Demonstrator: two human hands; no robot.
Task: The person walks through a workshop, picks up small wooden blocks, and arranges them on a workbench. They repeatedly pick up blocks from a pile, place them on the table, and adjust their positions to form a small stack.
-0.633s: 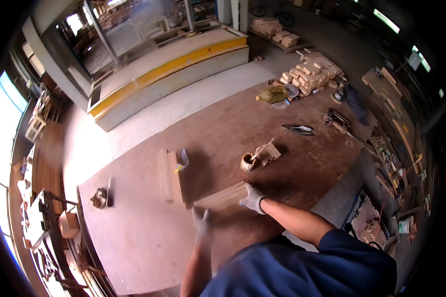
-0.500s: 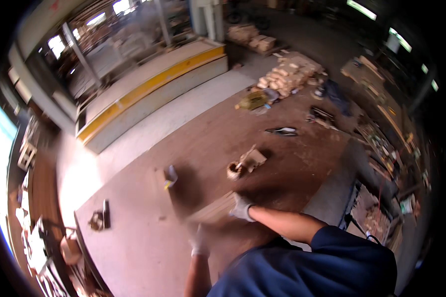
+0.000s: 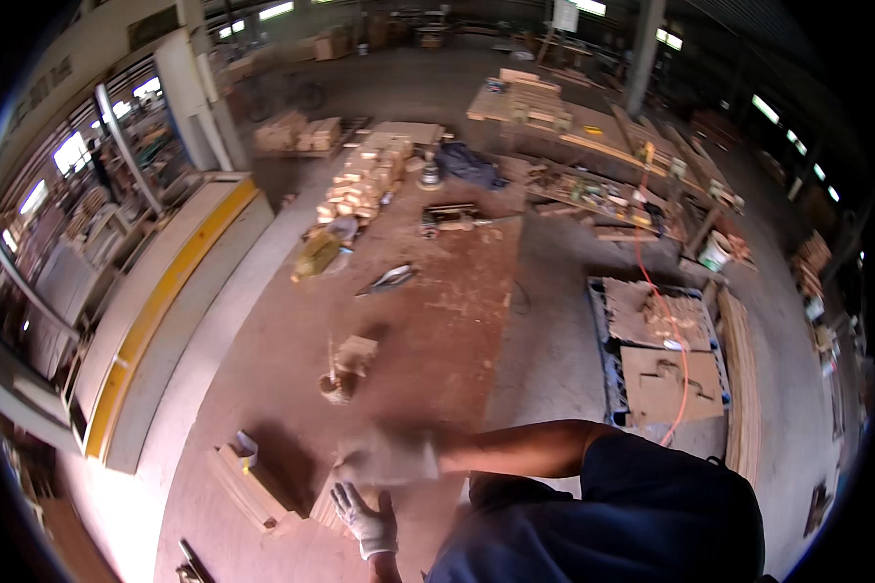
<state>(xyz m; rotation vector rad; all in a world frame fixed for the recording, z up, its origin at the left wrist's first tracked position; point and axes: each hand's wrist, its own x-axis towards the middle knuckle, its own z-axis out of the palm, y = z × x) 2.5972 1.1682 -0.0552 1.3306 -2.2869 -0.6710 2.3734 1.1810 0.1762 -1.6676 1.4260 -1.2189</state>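
Observation:
My left hand (image 3: 367,521), in a pale work glove, is open with its fingers spread against a stack of wooden strips (image 3: 329,507) on the brown tabletop (image 3: 437,350). My right hand (image 3: 394,459), gloved too, reaches across above the far end of that stack; motion smears its fingers, so its grip does not show. To the left lies a second stack of wooden pieces (image 3: 248,494), topped by a small whitish roll-like thing (image 3: 247,450). Beyond my hands stand a small round pot (image 3: 335,388) with a stick in it and a piece of cardboard (image 3: 358,354).
Farther along the table are a dark pointed tool (image 3: 391,280), a yellowish bag (image 3: 316,255) and a pile of wooden blocks (image 3: 365,180). At right, an orange cord (image 3: 685,374) crosses a pallet (image 3: 608,374) bearing cardboard. A yellow-striped bench (image 3: 156,325) stands left.
The view has turned right. The wooden strips, held between both hands before, now rest beside the other stack. My left hand lies spread on them, and my right hand is moving over their far end.

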